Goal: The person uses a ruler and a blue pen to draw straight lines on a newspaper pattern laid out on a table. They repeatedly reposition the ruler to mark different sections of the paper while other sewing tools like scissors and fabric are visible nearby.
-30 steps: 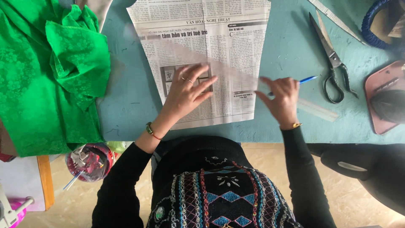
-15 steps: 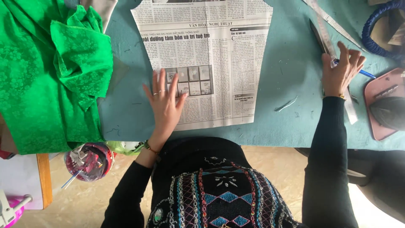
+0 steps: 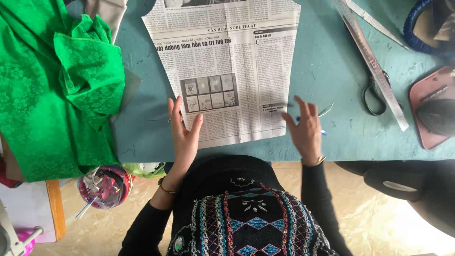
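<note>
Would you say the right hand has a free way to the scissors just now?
Probably yes: the right hand is on the table left of the scissors, with bare tabletop between; only a long ruler lies across them.

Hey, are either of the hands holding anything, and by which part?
Left hand lies flat on the newspaper pattern, gripping nothing. Right hand is blurred over a blue pen; a grip cannot be told.

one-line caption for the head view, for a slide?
Left hand flat on a cut newspaper pattern, right hand over a blue pen on the teal table.
</note>
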